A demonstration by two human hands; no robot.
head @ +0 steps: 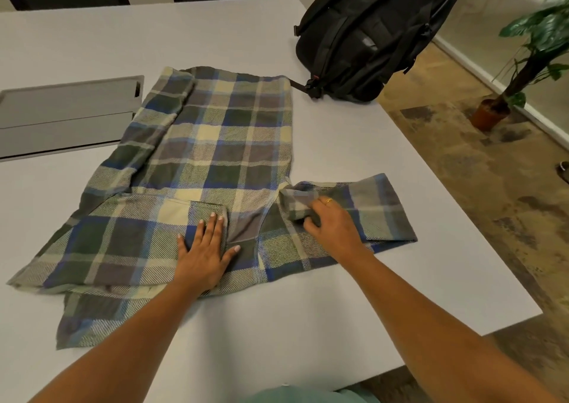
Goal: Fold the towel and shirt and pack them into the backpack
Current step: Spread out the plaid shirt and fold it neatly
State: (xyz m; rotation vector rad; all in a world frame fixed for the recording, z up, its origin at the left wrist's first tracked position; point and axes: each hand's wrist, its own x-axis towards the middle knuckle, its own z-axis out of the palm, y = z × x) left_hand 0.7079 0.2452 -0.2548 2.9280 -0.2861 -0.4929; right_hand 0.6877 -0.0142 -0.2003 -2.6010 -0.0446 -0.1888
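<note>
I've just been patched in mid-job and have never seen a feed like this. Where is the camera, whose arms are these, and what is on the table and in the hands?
There is no machine here. The two bare arms belong to a person, and the single picture comes from a wide-angle camera worn on that person's head, looking forward and down. That is why the arms come in from the bottom edge.

A plaid shirt lies spread on the grey table. The left hand presses flat on the near part of it and holds nothing. The right hand has its fingers curled round bunched cloth at the shirt's sleeve.

A black backpack lies at the table's far right. No towel is in view.
</note>
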